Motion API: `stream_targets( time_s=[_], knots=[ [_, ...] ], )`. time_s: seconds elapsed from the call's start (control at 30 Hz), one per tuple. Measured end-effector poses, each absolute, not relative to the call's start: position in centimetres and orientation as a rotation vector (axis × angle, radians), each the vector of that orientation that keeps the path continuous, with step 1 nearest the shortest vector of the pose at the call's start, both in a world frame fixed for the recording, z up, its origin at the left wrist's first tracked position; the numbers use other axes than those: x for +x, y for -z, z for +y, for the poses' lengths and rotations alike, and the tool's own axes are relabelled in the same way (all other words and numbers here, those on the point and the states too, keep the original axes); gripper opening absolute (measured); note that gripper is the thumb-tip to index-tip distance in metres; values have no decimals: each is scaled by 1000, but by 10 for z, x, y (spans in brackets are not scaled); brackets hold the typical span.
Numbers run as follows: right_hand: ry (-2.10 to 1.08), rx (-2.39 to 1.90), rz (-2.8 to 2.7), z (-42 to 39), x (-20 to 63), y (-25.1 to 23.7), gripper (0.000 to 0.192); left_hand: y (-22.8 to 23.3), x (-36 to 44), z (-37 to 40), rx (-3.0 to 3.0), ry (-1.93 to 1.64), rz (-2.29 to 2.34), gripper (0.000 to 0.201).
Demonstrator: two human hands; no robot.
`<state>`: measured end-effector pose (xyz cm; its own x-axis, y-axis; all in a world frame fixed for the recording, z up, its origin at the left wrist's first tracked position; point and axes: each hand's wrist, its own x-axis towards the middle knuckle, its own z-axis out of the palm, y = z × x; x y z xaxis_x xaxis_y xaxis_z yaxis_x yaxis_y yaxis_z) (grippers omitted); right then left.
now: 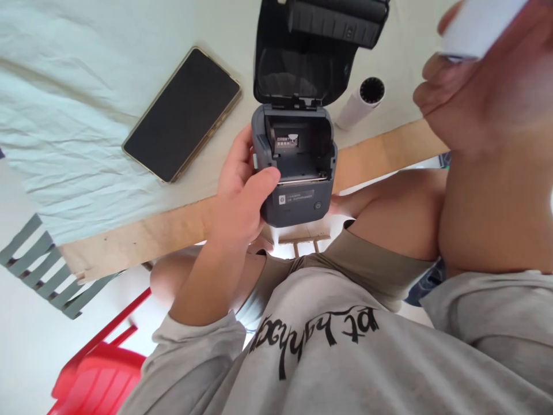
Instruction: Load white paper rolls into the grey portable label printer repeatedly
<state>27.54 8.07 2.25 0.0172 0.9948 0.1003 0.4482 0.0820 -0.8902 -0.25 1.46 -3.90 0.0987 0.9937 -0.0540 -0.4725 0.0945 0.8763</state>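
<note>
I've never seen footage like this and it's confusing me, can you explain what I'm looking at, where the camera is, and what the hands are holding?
There is one picture, taken by a camera worn on a person's head, looking down at their own body and hands. The left hand grips a small dark grey label printer with its lid open. The right hand, raised close to the camera, holds a white paper roll. On the pale cloth-covered table lie a black smartphone and another white roll with a black core.
</note>
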Motion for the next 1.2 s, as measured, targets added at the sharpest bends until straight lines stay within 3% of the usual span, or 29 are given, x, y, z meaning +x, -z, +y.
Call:
stream_targets(
  time_s=[0.03, 0.07, 0.1, 0.33, 0.43, 0.6, 0.97, 1.07, 1.2],
  knots=[
    [-897, -1471, -1310, 84, 281, -16, 32, 39, -3, 14, 823, -1293, 818, 39],
    [-736, -1415, -1177, 86, 285, -11, 20, 40, -3, 15, 825, -1290, 816, 39],
    [-696, -1385, -1173, 88, 287, -6, 19, 40, -3, 15, 832, -1290, 808, 40],
    [-360, -1573, -1690, 86, 294, 4, 36, 43, -5, 20, 846, -1272, 809, 38],
    [-355, -1639, -1746, 80, 295, 1, 45, 45, -5, 20, 879, -1291, 804, 40],
    [-94, -1337, -1767, 57, 272, -13, 32, 41, -5, 18, 875, -1265, 807, 39],
    [-565, -1544, -2119, 57, 225, -12, 57, 39, -5, 18, 883, -1247, 790, 38],
    [-788, -1402, -1813, 53, 218, -23, 60, 38, -5, 18, 865, -1248, 755, 40],
    [-1126, -1368, -1185, 54, 207, -38, 41, 37, -3, 17, 838, -1270, 750, 37]
  ],
)
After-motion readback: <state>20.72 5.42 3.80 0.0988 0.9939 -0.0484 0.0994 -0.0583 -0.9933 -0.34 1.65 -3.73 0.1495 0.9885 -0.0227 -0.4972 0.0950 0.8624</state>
